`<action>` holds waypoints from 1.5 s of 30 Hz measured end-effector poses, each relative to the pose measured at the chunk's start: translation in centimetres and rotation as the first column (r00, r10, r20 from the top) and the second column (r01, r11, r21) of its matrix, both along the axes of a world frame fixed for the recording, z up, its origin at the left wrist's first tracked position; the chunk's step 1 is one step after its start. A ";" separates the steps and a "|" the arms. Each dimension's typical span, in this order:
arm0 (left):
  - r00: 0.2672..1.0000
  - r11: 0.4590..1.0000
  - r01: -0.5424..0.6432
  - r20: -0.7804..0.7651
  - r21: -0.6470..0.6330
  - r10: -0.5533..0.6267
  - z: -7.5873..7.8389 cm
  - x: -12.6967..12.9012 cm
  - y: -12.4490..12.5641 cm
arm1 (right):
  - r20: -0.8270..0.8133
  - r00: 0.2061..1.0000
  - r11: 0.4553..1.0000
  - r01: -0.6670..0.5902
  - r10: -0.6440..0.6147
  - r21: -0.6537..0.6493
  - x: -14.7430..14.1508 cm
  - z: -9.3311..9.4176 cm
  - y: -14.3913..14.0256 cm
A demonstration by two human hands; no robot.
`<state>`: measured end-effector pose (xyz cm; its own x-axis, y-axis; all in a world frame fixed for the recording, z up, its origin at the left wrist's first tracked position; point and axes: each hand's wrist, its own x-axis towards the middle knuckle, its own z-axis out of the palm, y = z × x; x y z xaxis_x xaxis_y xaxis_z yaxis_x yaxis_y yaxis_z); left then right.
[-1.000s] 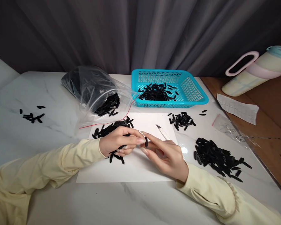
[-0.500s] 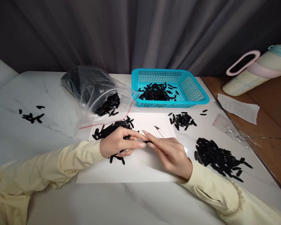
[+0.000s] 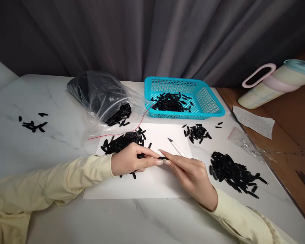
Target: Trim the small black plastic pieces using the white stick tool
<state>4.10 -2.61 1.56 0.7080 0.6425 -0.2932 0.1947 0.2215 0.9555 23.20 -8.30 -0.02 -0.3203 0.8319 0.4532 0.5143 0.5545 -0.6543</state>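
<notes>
My left hand rests on a white paper sheet, closed over several small black plastic pieces, with a pile of the same pieces just behind it. My right hand holds a thin craft knife whose blade points away from me. The fingertips of both hands meet on one black piece between them.
A turquoise basket with black pieces stands at the back. A clear plastic bag spills pieces at back left. More piles lie to the right, behind the sheet and far left. A tumbler and a paper slip lie on the wooden surface at right.
My right hand closed in from a spread pose and brought its fingertips to my left fingertips on one black piece. The view shifted slightly.
</notes>
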 end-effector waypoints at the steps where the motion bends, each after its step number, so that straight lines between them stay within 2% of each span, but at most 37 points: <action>1: 1.000 0.997 0.014 -0.005 0.081 -0.014 -0.1 0.0 -0.1 | -0.018 1.000 0.999 -0.006 0.006 -0.033 0.0 0.1 -0.2; 3: 1.000 0.954 0.021 0.003 0.300 -0.023 -0.3 -0.1 -0.2 | -0.046 0.999 0.995 -0.022 0.017 -0.100 -0.1 0.2 -0.6; 4: 1.000 0.907 0.009 0.020 0.422 -0.020 -0.4 -0.1 -0.3 | -0.052 0.998 0.991 -0.026 0.019 -0.133 -0.2 0.2 -0.7; 7: 0.995 0.707 -0.057 0.095 0.705 -0.015 -0.8 -0.2 -0.7 | -0.061 0.998 0.982 -0.029 0.018 -0.187 -0.2 0.3 -1.1; 9: 0.992 0.612 -0.081 0.126 0.787 -0.031 -1.0 -0.3 -0.8 | -0.060 0.998 0.986 -0.029 0.019 -0.166 -0.2 0.2 -1.3; 12: 0.989 0.566 -0.076 0.134 0.821 -0.061 -1.0 -0.3 -0.9 | -0.043 0.999 0.992 -0.025 0.020 -0.120 -0.1 0.1 -1.3; 16: 0.987 0.555 -0.081 0.145 0.828 -0.073 -1.0 -0.3 -0.8 | -0.042 0.999 0.997 -0.028 0.025 -0.072 0.1 0.0 -1.3; 18: 0.985 0.565 -0.083 0.154 0.821 -0.079 -1.0 -0.3 -0.8 | -0.034 0.999 0.998 -0.037 0.036 -0.047 0.1 0.0 -1.3; 26: 0.990 0.708 0.019 0.088 0.706 -0.114 -0.9 -0.4 -0.6 | 0.054 0.997 0.999 -0.048 0.047 0.003 0.4 -0.3 -1.2; 34: 0.994 0.764 0.033 0.057 0.644 -0.090 -0.6 -0.3 -0.6 | 0.073 0.996 0.998 -0.059 0.057 0.028 0.4 -0.2 -1.2; 41: 0.996 0.762 0.032 0.041 0.647 -0.076 -0.6 -0.2 -0.6 | 0.112 0.992 0.998 -0.057 0.053 0.035 0.2 -0.5 -1.2; 45: 0.996 0.755 0.027 0.044 0.655 -0.074 -0.6 -0.3 -0.7 | 0.140 0.988 0.995 -0.079 0.070 0.054 0.9 0.6 -0.7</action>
<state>3.84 -3.27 0.94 0.7466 0.6241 0.2306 0.1225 -0.4696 0.8743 24.11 -9.05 0.55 -0.4434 0.7765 0.4477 0.5532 0.6301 -0.5449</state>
